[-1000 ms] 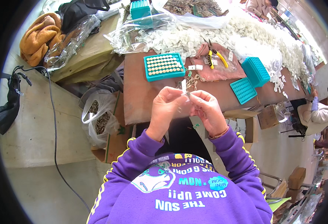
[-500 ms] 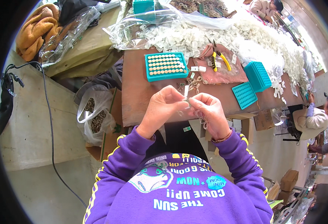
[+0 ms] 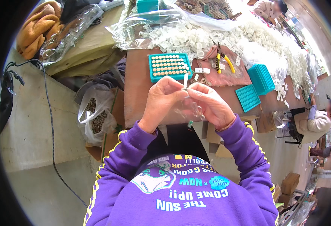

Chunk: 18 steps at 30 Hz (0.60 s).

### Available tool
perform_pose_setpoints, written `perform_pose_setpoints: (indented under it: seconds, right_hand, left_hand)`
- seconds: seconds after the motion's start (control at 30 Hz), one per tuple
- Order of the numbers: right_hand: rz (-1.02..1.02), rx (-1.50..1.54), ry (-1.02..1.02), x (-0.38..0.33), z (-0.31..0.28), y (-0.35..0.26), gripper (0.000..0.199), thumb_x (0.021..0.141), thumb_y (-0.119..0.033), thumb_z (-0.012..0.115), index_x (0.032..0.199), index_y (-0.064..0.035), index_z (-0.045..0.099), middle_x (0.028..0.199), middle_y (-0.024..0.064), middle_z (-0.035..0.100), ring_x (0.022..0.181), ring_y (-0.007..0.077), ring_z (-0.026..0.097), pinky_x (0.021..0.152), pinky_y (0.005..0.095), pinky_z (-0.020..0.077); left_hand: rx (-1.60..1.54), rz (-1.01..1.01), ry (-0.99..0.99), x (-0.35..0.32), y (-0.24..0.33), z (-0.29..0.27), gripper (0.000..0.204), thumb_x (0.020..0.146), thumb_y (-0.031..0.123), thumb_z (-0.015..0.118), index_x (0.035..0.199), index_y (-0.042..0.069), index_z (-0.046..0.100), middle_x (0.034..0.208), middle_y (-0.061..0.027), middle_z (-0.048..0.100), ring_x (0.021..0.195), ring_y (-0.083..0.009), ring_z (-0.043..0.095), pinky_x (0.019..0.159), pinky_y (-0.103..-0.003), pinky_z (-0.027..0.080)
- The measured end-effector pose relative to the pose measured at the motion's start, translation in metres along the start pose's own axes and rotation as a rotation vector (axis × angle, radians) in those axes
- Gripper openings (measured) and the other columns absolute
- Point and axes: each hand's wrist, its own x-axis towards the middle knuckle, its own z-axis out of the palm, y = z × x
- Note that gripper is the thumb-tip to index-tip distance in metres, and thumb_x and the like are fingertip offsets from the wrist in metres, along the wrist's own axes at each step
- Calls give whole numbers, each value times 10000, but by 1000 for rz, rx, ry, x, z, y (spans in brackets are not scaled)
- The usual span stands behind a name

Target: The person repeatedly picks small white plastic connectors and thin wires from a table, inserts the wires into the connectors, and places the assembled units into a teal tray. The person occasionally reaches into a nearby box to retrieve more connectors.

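Observation:
In front of my chest, over the table's near edge, both hands meet fingertip to fingertip. A narrow white strip [image 3: 185, 79] stands up between them, pinched by the thumb and forefinger of my left hand [image 3: 161, 100]. My right hand [image 3: 212, 107] is closed too, its thumb and forefinger at the strip's lower end. Thin looped cord [image 3: 196, 109] hangs beside its fingers, partly blurred; how it joins the strip is hidden. Just beyond lies a teal tray [image 3: 165, 79] with rows of round pale pieces [image 3: 169, 64]. A small green-and-white tag [image 3: 190, 123] shows below my hands.
Yellow-handled pliers [image 3: 225, 62] lie on a pink cloth [image 3: 240, 78]. To the right are stacked teal trays [image 3: 265, 81] and a flat teal tray [image 3: 248, 98]. A heap of small clear-white pieces [image 3: 263, 41] covers the far table. Below left hangs a filled plastic bag [image 3: 97, 113]. Co-workers sit rightward.
My hands have moved slightly away from me and a little left, toward the tray. The strip has come up in front of the tray, and the cord loops sit closer between my hands.

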Motion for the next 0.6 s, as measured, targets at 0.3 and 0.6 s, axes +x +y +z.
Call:
perform_pose_setpoints:
  seconds: [0.3,0.6]
  right_hand:
    - [64,3,-111,51,12,-2,287,943,-310,649,1139,-110,586,1082,16,625,945,141,620,828,348,542]
    - [-341,-614,116,55,18,12,164,938,-168,660,995,-15,649,929,11,669,860,66,609,756,233,496]
  left_hand:
    - [-82,105,124,16,3,-20,100,917,35,658,1001,32,603,964,-61,679,861,-110,647,787,-249,536]
    - [55,295,420,16,-2,-20,119,881,57,700,975,17,640,942,-67,703,799,-97,657,711,-244,538]
